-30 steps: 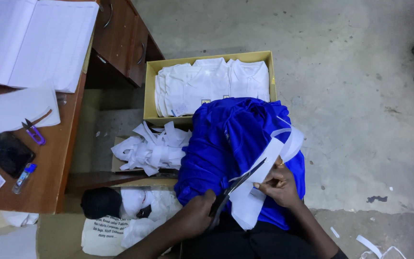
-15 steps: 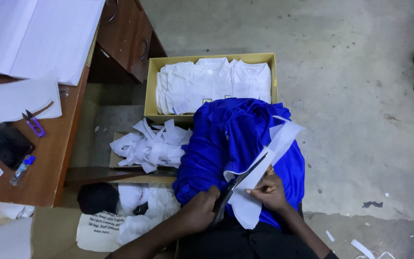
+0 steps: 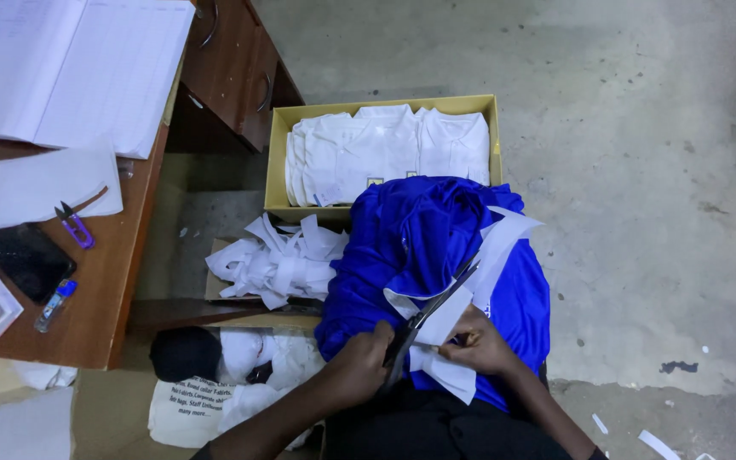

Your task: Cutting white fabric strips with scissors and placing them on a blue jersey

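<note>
A blue garment (image 3: 423, 247) lies bunched over my lap, with a white backing strip (image 3: 491, 260) running along it. My left hand (image 3: 359, 366) grips a pair of scissors (image 3: 432, 311) whose blades point up and right along the strip. My right hand (image 3: 474, 345) pinches the lower end of the white strip next to the blades. A pile of cut white strips (image 3: 278, 260) lies just left of the garment.
A yellow cardboard box (image 3: 277, 162) with folded white shirts (image 3: 385, 149) stands ahead on the concrete floor. A wooden desk (image 3: 100, 298) at left carries an open ledger (image 3: 70, 68), small purple snips (image 3: 74, 226), a dark phone (image 3: 23, 260) and a pen. A printed white bag (image 3: 189, 413) lies below.
The scissors have slid a little further up along the white strip, and my right hand has shifted its pinch on it. The view has drifted slightly.
</note>
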